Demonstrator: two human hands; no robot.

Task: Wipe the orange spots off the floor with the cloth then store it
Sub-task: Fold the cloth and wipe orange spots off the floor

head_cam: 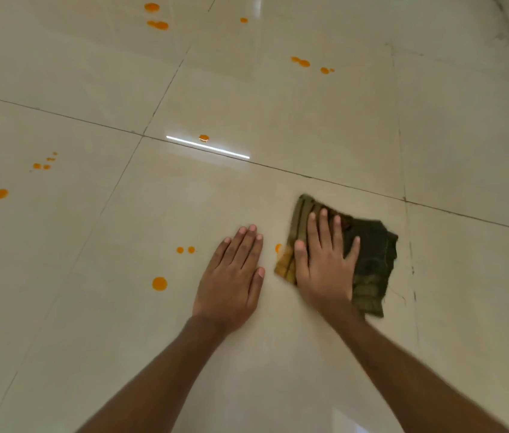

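Glossy cream tiled floor (278,104), dark grout lines, scattered orange liquid spots (159,283). Folded dark green-brown cloth (372,260) flat under right hand (325,270), fingers spread, pressing. Left hand (231,276) flat on bare tile, fingers together, just beside the cloth.

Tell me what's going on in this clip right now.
A person kneels over a glossy tiled floor. The right hand presses a folded dark green cloth flat, beside an orange spot at its left edge. The left hand rests bare on the tile. Many spots remain, such as one at left.
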